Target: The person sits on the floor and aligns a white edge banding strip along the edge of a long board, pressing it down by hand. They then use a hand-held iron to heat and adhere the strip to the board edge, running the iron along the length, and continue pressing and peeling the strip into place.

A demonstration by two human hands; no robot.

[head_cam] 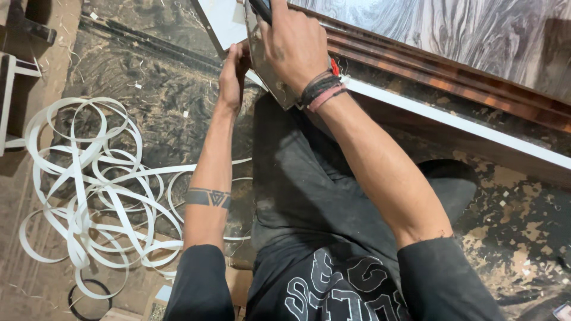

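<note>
My right hand (pixel 295 43) grips a dark tool (pixel 262 9) at the top of the view and presses on a shiny metal plate (pixel 267 71) at the corner of a white-edged board (pixel 452 122). The tool's far end is cut off by the frame. My left hand (pixel 232 74) holds the near corner of that board from the left, fingers curled on its edge. The board has a grey marbled face (pixel 452 30) and brown wooden strips along it. Dark threads and a pink band circle my right wrist.
A tangle of white edge-banding strip (pixel 95 184) lies on the dusty floor at left. A small black ring (pixel 89 300) lies near the bottom left. White furniture legs (pixel 9 101) stand at the far left. Chips and sawdust litter the floor (pixel 523 226) at right.
</note>
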